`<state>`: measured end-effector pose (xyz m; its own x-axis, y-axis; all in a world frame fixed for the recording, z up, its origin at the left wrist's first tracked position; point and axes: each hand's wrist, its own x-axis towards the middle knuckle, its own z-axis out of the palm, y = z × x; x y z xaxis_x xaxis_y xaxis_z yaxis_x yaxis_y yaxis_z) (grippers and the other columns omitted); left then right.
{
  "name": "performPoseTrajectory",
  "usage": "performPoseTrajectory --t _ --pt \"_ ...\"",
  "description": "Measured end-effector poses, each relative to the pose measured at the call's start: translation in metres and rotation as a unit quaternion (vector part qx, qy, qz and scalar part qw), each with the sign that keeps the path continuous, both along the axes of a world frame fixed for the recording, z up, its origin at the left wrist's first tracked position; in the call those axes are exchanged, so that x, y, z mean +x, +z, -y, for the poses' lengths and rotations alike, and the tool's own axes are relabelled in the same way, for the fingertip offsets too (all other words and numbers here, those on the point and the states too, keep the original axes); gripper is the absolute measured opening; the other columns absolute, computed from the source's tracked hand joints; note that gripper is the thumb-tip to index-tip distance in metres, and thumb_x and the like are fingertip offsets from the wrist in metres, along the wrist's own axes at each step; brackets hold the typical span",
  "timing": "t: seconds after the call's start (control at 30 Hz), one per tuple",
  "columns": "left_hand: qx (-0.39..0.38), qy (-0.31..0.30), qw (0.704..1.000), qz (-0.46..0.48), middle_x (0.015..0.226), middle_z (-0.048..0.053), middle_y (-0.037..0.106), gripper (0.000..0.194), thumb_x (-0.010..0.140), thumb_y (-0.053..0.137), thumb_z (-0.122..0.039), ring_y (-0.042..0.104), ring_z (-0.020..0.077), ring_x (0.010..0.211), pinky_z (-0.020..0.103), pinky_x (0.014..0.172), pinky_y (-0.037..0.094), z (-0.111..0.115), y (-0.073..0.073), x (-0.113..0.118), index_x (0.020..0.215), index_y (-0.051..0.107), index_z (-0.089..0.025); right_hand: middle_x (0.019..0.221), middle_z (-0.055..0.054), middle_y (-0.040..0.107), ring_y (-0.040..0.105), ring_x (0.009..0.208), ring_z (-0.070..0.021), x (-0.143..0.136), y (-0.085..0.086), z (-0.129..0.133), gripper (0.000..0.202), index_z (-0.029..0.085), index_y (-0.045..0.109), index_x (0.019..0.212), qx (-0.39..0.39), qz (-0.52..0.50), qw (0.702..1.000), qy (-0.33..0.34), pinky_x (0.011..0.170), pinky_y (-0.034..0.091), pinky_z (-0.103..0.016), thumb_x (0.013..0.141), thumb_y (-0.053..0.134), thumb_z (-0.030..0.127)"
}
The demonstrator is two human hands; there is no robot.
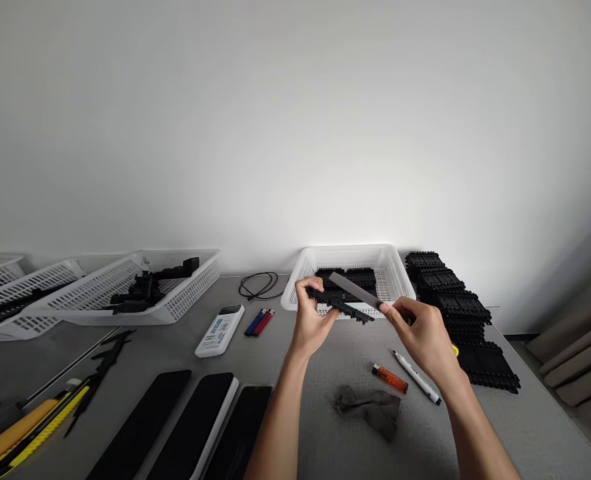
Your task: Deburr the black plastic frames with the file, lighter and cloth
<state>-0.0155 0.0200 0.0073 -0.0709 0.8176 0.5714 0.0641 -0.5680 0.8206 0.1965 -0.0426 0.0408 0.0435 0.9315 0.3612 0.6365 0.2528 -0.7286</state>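
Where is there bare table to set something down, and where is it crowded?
Bare patches: between the remote and the left hand; the near right edge, right of the pen. Also left, between the left basket and the phones. Crowded: the black stacks at right, the cutters near left, and around the cloth and lighter.

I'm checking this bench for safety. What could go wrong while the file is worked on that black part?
The flat file in the right hand lies close to the fingers of the left hand pinching the black part; a slip might scrape them. The part is held in the air, so it could twist free.
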Motion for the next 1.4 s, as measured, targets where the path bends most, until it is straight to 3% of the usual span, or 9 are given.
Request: performPoseTrajectory --t 0.17,0.33,0.53,0.67,0.9,1.13,1.3,1.4 --pt "0.027 0.031 0.999 0.005 0.097 0.000 0.040 0.053 0.065 0.068 -0.014 0.046 0.0148 0.092 0.026 0.079 0.042 0.002 0.002 0.004 0.099 0.030 -0.029 0.051 -0.001 0.054 0.041 0.047 -0.0143 -0.007 0.002 0.007 0.052 0.022 0.058 0.061 0.001 0.050 0.999 -0.012 0.050 0.026 -0.027 0.088 0.050 0.066" --pt "0.063 0.038 0.997 -0.022 0.095 0.000 0.040 0.055 0.064 0.064 -0.008 0.045 0.0151 0.092 0.027 0.079 0.042 0.004 0.003 0.006 0.099 0.027 -0.029 0.056 -0.003 0.060 0.047 0.052 -0.0166 -0.015 0.002 0.010 0.051 0.023 0.064 0.065 0.008 0.073 0.997 -0.029 0.053 0.026 -0.028 0.090 0.049 0.065" --pt "0.060 0.019 0.998 0.000 0.093 -0.002 0.039 0.058 0.063 0.062 -0.005 0.044 0.0139 0.087 0.025 0.075 0.042 0.001 0.002 -0.002 0.099 0.025 -0.031 0.054 -0.003 0.058 0.046 0.052 -0.0162 0.000 0.003 0.008 0.055 0.022 0.065 0.064 -0.014 0.089 0.996 -0.004 0.053 0.028 -0.028 0.089 0.048 0.068" --pt "0.061 0.018 0.998 0.007 0.094 -0.002 0.039 0.059 0.062 0.061 -0.003 0.044 0.0134 0.088 0.024 0.074 0.042 0.000 0.003 -0.004 0.100 0.025 -0.031 0.054 -0.002 0.057 0.044 0.052 -0.0152 0.009 0.004 0.008 0.057 0.021 0.063 0.062 -0.017 0.069 0.997 -0.009 0.051 0.028 -0.027 0.088 0.047 0.070" --pt "0.078 0.011 0.996 -0.030 0.094 -0.002 0.039 0.060 0.065 0.063 -0.003 0.043 0.0133 0.087 0.022 0.068 0.040 0.000 -0.001 -0.002 0.100 0.023 -0.032 0.050 0.000 0.052 0.038 0.050 -0.0134 -0.007 -0.002 0.004 0.057 0.021 0.060 0.059 -0.015 0.074 0.997 0.007 0.051 0.026 -0.027 0.089 0.047 0.068" --pt "0.065 0.019 0.998 -0.018 0.094 -0.002 0.039 0.061 0.063 0.062 -0.003 0.044 0.0128 0.087 0.022 0.069 0.041 -0.001 0.000 -0.006 0.100 0.023 -0.032 0.052 -0.001 0.054 0.041 0.050 -0.0139 0.004 0.001 0.006 0.059 0.021 0.063 0.060 -0.010 0.069 0.998 -0.010 0.050 0.027 -0.027 0.088 0.047 0.070" --pt "0.067 0.013 0.997 -0.035 0.094 -0.002 0.038 0.059 0.066 0.061 -0.005 0.044 0.0132 0.088 0.021 0.067 0.041 0.003 0.002 -0.001 0.100 0.023 -0.032 0.051 -0.001 0.052 0.037 0.051 -0.0135 -0.005 -0.004 0.002 0.057 0.020 0.063 0.062 -0.012 0.051 0.998 0.015 0.052 0.027 -0.027 0.088 0.048 0.069" --pt "0.071 0.025 0.997 -0.018 0.093 -0.002 0.039 0.060 0.064 0.061 -0.004 0.043 0.0126 0.085 0.021 0.066 0.041 0.003 0.003 -0.004 0.101 0.023 -0.032 0.053 -0.001 0.052 0.037 0.052 -0.0132 0.004 -0.004 -0.001 0.056 0.020 0.064 0.061 -0.042 0.040 0.997 0.041 0.051 0.026 -0.027 0.086 0.052 0.068"
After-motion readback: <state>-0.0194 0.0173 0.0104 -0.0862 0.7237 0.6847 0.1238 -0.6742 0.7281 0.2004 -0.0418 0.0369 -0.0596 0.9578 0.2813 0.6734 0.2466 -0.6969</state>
